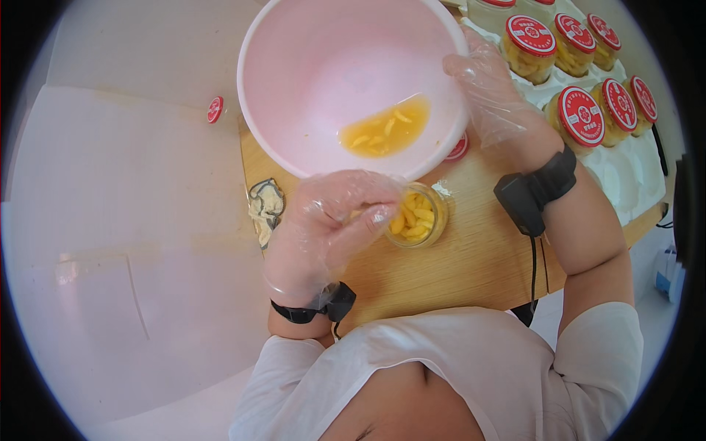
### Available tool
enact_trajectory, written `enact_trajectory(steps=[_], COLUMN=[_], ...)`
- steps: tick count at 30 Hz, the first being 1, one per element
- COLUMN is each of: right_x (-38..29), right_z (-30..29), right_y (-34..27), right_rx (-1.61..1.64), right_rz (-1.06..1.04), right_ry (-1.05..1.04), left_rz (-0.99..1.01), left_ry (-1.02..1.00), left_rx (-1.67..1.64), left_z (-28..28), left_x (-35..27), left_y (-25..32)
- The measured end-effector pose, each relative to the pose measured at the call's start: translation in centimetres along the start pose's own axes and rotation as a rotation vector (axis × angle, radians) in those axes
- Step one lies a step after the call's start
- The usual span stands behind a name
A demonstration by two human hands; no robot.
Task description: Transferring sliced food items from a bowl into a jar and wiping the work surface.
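Observation:
My right hand (pixel 491 88), in a clear plastic glove, grips the right rim of a large white plastic basin (pixel 309 60). The basin tilts toward me. Yellow liquid with several pale yellow fruit segments (pixel 386 129) pools at its near side. Below the basin's near rim is my left hand (pixel 345 215), also gloved, with curled fingers and the thumb close to them. Whether it pinches a segment or touches the rim is hidden. Just right of its fingertips stands an uncovered glass jar (pixel 417 215) filled with yellow segments.
Filled jars with red lids (pixel 582 116) stand in white molded trays (pixel 623 171) at the right. One red lid (pixel 456 149) lies partly under the basin; another (pixel 215 109) is at the left. A crumpled cloth (pixel 266 206) rests at the wooden table's (pixel 441 281) left edge.

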State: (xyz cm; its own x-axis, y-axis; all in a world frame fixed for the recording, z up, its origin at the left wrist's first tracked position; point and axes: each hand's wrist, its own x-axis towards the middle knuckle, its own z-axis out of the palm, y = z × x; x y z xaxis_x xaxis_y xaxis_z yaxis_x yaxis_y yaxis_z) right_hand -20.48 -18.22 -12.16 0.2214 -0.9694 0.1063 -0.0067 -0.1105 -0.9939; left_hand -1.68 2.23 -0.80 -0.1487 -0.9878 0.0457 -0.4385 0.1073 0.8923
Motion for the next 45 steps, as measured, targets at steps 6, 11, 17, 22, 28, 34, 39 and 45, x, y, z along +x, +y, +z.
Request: enact_trajectory(steps=[6,11,17,22,28,34,39,45], right_x=[-0.5,-0.6,-0.9,-1.3,-0.8,-0.8,-0.3,-0.7], right_z=[0.3,0.1,0.4,0.3,0.5,0.8,0.8,0.8], right_y=[-0.8,-0.9,-1.5,-2.0,-1.2,-1.2,0.1,-0.9], right_rx=[0.047,0.073,0.116,0.199,0.225,0.202,0.209,0.246], right_rz=[0.012,0.022,0.032,0.038,0.027,0.034,-0.055,-0.001], right_ry=[-0.008,-0.004,-0.013,0.006,0.001,0.02,0.064,0.041], left_rz=[-0.251,-0.153,-0.214,-0.109,-0.345,-0.21,-0.196,-0.064], left_ry=[0.018,0.05,0.204,0.203,-0.066,-0.114,-0.087,-0.182], left_rx=[-0.167,-0.083,0.09,0.47,0.474,0.576,0.415,0.757], left_z=[1.0,0.7,-1.9,-1.8,-0.7,0.5,1.8,1.8], left_x=[-0.8,-0.2,2.9,4.4,7.2,8.0,8.5,7.9], left_y=[1.2,0.0,-7.0,-10.7,-8.4,-9.3,-10.9,-8.8])
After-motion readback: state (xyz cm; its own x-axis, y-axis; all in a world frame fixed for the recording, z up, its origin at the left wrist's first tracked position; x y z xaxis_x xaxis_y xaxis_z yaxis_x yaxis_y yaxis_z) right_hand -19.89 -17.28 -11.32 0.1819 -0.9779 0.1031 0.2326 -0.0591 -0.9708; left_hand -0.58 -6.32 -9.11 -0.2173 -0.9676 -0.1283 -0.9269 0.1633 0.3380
